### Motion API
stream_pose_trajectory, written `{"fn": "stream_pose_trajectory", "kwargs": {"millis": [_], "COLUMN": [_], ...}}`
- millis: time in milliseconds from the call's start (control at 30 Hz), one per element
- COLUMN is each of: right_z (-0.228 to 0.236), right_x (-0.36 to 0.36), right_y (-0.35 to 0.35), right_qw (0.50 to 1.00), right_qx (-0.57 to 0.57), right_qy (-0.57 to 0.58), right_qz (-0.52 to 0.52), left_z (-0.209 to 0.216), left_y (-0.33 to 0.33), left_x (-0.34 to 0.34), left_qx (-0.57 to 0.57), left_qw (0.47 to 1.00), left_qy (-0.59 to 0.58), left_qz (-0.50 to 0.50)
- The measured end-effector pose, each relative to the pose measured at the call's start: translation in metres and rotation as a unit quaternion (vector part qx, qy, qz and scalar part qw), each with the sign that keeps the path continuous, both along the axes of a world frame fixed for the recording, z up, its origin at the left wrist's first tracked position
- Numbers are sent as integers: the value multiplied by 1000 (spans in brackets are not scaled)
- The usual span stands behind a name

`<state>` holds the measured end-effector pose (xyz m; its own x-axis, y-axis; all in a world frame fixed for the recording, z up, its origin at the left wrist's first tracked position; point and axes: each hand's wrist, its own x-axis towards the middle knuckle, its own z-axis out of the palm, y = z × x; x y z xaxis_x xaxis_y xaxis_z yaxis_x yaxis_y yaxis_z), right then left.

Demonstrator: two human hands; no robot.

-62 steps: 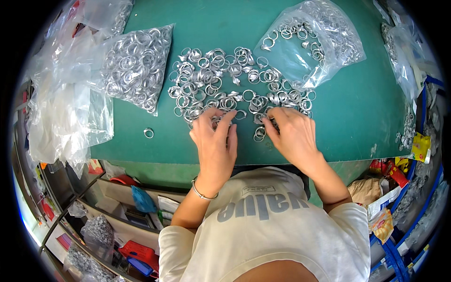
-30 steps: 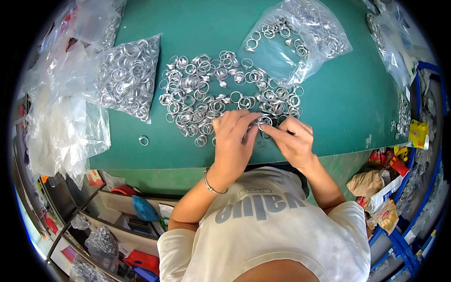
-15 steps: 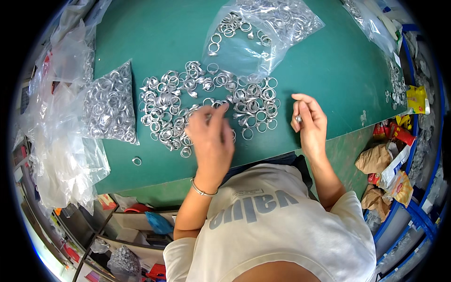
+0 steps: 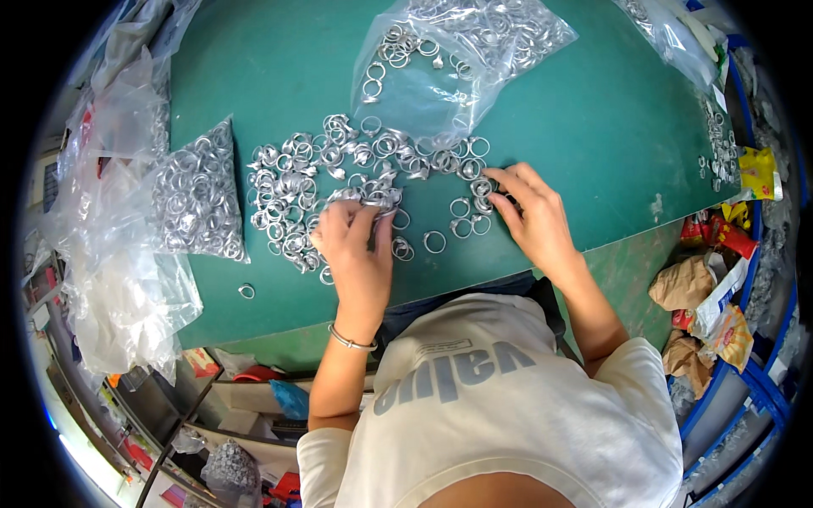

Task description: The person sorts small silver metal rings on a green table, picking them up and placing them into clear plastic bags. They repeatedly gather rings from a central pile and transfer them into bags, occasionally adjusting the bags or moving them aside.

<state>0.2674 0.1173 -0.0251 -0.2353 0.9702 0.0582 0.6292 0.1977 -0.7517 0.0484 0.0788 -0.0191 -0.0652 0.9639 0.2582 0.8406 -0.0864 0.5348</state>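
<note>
A loose spread of silvery metal rings (image 4: 284, 190) lies on the green table in front of me. My left hand (image 4: 354, 254) is at the near middle of the spread, its thumb and fingers closed round several rings (image 4: 381, 196). At the right end of the spread, my right hand (image 4: 538, 216) has thumb and index finger against a small column of rings (image 4: 482, 193). A few single rings, among them one ring (image 4: 434, 242), lie between the hands. Fingers hide part of what each hand holds.
An open clear bag (image 4: 500, 42) of rings lies beyond the spread. A filled bag of rings (image 4: 199, 195) rests at the left, beside crumpled clear plastic (image 4: 135, 296). More rings (image 4: 721, 152) lie near the table's right edge, by blue shelving (image 4: 758, 394).
My right hand has moved left from bare table to the rings and now grips some at the spread's right end. My left hand has shifted slightly left and closed on rings.
</note>
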Motion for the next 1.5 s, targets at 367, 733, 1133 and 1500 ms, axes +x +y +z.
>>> {"fn": "stream_pose_trajectory", "kwargs": {"millis": [367, 733, 1133, 1500], "right_z": [-11, -6, 11, -14], "right_x": [6, -1, 9, 16], "right_y": [-4, -11, -8, -6], "right_qw": [993, 931, 993, 970], "right_qx": [-58, -69, -42, -53], "right_qy": [85, 346, 62, 170], "right_qz": [-55, -91, -88, -162], "left_z": [-1, -3, 3, 0], "left_y": [1, -3, 8, 4], "left_x": [-8, -5, 3, 3], "left_qx": [52, 33, 22, 21], "left_qw": [994, 995, 993, 992], "left_qy": [-56, -72, -101, -121], "left_qz": [74, 66, 54, 28]}}
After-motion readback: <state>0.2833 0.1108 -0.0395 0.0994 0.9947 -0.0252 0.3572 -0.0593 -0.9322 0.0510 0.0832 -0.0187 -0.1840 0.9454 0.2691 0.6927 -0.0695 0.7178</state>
